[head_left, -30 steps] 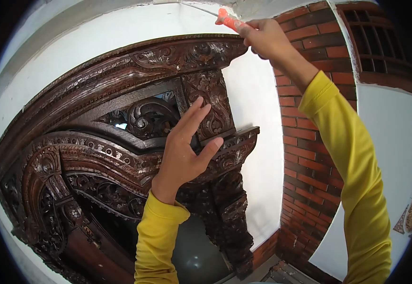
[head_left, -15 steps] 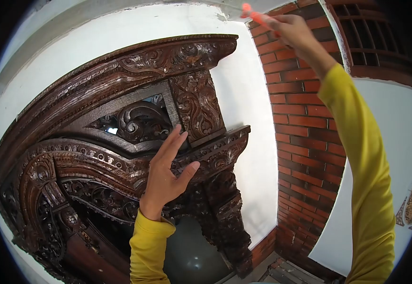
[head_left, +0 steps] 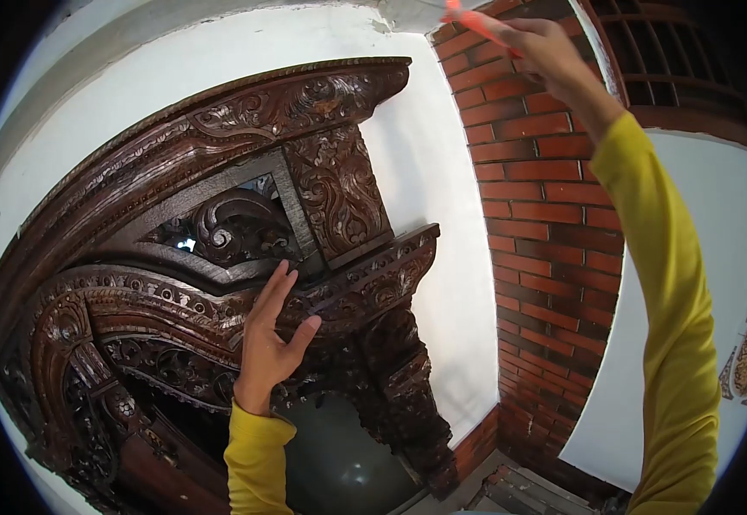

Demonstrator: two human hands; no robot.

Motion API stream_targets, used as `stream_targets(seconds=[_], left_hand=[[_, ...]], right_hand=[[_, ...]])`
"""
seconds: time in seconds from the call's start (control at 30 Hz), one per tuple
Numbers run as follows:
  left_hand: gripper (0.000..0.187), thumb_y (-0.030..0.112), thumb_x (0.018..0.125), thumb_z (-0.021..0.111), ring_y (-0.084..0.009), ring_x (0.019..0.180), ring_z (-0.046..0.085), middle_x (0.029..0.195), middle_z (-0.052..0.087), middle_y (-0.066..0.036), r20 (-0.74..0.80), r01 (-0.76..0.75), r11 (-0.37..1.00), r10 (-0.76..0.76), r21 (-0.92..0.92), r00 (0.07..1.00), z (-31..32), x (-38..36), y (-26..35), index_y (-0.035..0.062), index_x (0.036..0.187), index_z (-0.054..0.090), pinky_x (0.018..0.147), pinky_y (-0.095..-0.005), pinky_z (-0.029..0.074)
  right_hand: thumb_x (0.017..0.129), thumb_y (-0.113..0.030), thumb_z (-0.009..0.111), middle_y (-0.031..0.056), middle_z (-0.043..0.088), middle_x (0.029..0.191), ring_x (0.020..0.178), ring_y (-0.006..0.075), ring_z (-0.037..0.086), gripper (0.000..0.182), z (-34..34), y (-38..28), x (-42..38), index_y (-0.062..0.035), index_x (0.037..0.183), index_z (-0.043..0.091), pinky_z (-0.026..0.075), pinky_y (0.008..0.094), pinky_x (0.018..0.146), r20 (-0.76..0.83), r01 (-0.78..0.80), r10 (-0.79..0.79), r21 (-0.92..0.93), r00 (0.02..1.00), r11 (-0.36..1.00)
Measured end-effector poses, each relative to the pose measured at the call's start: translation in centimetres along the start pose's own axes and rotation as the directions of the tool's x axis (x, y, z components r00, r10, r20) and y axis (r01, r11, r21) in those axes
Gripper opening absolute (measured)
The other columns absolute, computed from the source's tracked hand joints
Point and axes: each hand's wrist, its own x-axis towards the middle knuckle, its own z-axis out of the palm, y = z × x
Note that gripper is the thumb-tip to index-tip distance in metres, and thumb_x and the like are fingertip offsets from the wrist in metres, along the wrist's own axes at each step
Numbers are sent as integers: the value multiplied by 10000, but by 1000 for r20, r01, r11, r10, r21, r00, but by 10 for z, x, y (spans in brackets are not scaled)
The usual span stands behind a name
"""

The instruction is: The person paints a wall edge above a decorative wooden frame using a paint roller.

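My right hand [head_left: 549, 53] is raised at the top right, its fingers closed round the handle of an orange tool [head_left: 485, 26]. The tool's far end meets the top edge of the view, near the ceiling corner, and is blurred. Lower down, my left hand [head_left: 272, 343] has its fingers apart and holds nothing. It is in front of a dark carved wooden frame [head_left: 339, 193], by the ledge under the openwork panel; whether it touches the wood I cannot tell.
A white wall [head_left: 429, 163] runs behind the carved frame. The red brick wall [head_left: 545, 197] stands to its right, with a barred brown window [head_left: 678, 56] at the upper right. A patterned wall decoration [head_left: 744, 365] is at the far right.
The view has shifted slightly, so the carved frame appears further left. My left hand is lower and further left in the view. My right hand still holds the orange tool, now slightly further right.
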Motion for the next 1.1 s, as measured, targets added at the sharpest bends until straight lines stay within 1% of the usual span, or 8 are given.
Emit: stream_targets(seconds=[0.07,0.17,0.27,0.4,0.53,0.73,0.9,1.1], left_hand=[[614,157,798,727,-306,1298,470,1453,433,-175,10,-1,1000,1,-30,1000,13,4,0,2,1346,497,976,-402,439],[617,160,798,732,-310,1300,467,1458,427,-175,31,1,998,1,-67,1000,28,3,3,3,1346,497,966,-398,445],[619,169,799,738,-314,1299,467,1456,427,-179,48,9,999,-7,-46,999,30,-2,4,2,1345,499,967,-396,444],[596,182,798,735,-367,1288,470,1418,448,-228,45,36,997,-32,-70,998,26,-19,-5,-31,1308,514,1024,-419,402],[591,200,798,738,-397,1285,467,1395,461,-256,49,83,993,-79,-83,996,34,-26,-12,-48,1289,524,1053,-434,381],[601,204,796,746,-410,1276,472,1392,455,-270,46,54,997,-51,-58,998,38,-42,-17,-49,1292,520,1046,-439,393],[598,214,800,744,-409,1272,476,1396,456,-260,61,97,994,-93,-57,994,38,-53,-25,-40,1293,521,1038,-440,403],[603,194,787,755,-397,1278,475,1400,461,-243,58,127,988,-122,-84,991,45,-54,-28,-24,1299,524,1044,-431,398]], right_hand=[[893,-385,629,-3,529,714,476,28,361,482,40,3,19,24,1149,629,247,206,406,-64,-17,11,-96,998,995],[891,-402,632,-5,526,718,488,31,357,494,63,6,21,32,1126,636,250,209,416,18,-44,45,-94,999,995],[835,-484,651,17,576,688,568,85,499,532,27,23,-3,31,965,684,407,269,516,27,-105,107,-80,994,991],[887,-406,632,-25,516,694,553,43,427,460,-22,29,-43,11,1078,660,333,220,461,-87,-27,25,-22,996,999],[904,-354,626,-33,528,720,543,3,409,436,-66,46,-32,-6,1165,618,279,164,440,-57,-58,57,-11,997,998],[910,-328,617,-41,512,699,497,-3,384,428,-79,43,-29,-15,1201,605,247,176,415,-32,-60,58,-62,998,996],[931,-356,595,-56,478,670,458,-8,335,433,-40,53,-19,-18,1202,606,215,182,398,-66,-68,68,7,995,998],[923,-374,604,-37,481,657,465,25,353,401,30,72,49,-2,1069,640,234,219,401,-33,-53,50,-120,998,991]])
